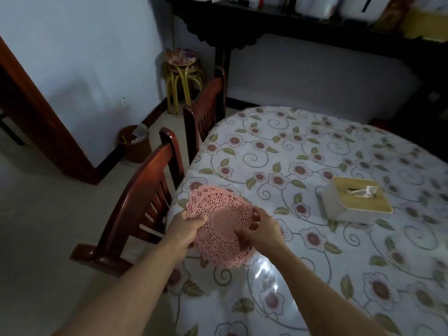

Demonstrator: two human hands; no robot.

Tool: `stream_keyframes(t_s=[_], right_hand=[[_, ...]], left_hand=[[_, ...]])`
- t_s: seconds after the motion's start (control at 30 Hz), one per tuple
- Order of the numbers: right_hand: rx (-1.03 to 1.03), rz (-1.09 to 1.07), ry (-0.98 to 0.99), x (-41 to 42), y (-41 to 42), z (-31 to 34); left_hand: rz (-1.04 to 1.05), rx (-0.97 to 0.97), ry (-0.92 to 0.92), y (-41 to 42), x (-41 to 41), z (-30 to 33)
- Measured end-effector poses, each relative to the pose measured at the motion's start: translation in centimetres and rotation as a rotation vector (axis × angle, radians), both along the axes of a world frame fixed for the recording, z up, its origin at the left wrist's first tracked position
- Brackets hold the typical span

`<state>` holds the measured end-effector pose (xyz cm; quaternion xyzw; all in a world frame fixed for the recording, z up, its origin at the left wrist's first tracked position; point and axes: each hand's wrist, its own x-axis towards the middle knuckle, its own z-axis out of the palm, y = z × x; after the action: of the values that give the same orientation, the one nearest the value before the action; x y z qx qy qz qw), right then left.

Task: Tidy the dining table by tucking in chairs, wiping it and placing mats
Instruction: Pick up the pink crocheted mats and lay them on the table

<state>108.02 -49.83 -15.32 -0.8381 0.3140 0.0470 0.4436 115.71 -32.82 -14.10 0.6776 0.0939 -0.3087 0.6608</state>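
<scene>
While held over the table's (315, 238) left edge, the pink mats (218, 219) are gripped at their left rim by the left hand (185, 227). Their right rim is pinched by the right hand (260, 230).

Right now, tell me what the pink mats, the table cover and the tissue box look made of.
Pink mats: thin and flexible, with lace-like cutouts; probably plastic or silicone, matte.
Table cover: likely vinyl or oilcloth with a floral print; it is glossy, with bright glare near the front edge.
Tissue box: pale smooth body, probably plastic; the lid looks like light wood or bamboo.
</scene>
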Motion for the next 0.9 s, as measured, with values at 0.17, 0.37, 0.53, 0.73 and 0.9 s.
stream_keyframes(t_s=[0.17,0.37,0.53,0.73,0.9], right_hand=[[-0.088,-0.123,-0.162,0.8,-1.8,1.4],[-0.07,-0.149,-0.119,4.3,-5.8,1.3],[-0.017,-0.241,-0.134,8.5,-10.9,0.5],[-0.014,-0.246,-0.172,14.8,-17.5,-0.9],[0.061,-0.381,-0.259,20.3,-22.1,-3.0]], left_hand=[[-0.012,0.005,-0.016,-1.3,0.9,0.2],[0.003,-0.031,0.001,-4.0,3.3,1.1],[0.045,-0.027,0.014,-7.3,7.1,0.1],[0.114,0.098,-0.18,-14.0,12.5,-1.3],[0.271,0.228,-0.225,-17.7,16.6,-3.3]])
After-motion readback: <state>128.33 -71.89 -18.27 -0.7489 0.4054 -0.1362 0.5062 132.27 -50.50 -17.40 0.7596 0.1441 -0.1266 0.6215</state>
